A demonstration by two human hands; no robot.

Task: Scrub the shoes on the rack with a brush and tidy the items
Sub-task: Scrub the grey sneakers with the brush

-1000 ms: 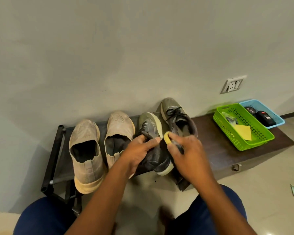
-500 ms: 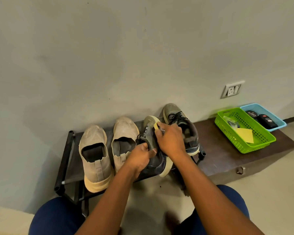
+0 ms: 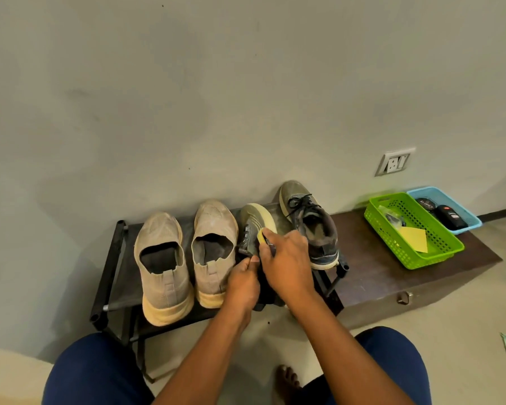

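A grey lace-up shoe [image 3: 253, 229] lies tipped on its side on the black shoe rack [image 3: 111, 258], its pale sole turned up. My left hand [image 3: 243, 283] grips this shoe near its heel. My right hand [image 3: 287, 263] holds a small yellow-backed brush [image 3: 262, 236] pressed against the shoe's side by the sole. Its mate, a second grey shoe [image 3: 311, 226], stands upright just to the right. Two beige slip-on shoes [image 3: 162, 267] [image 3: 214, 249] stand side by side on the left half of the rack.
A dark brown low bench [image 3: 377, 276] adjoins the rack on the right. On it sit a green basket [image 3: 438, 252] with a yellow cloth and a blue basket [image 3: 462, 211] with dark polish items. A wall socket [image 3: 395, 162] is above. My knees and a bare foot are below.
My right hand with the brush moved from the shoe's middle up toward its toe end, then slightly back down. My left hand kept its grip on the tipped shoe. The camera drew back.
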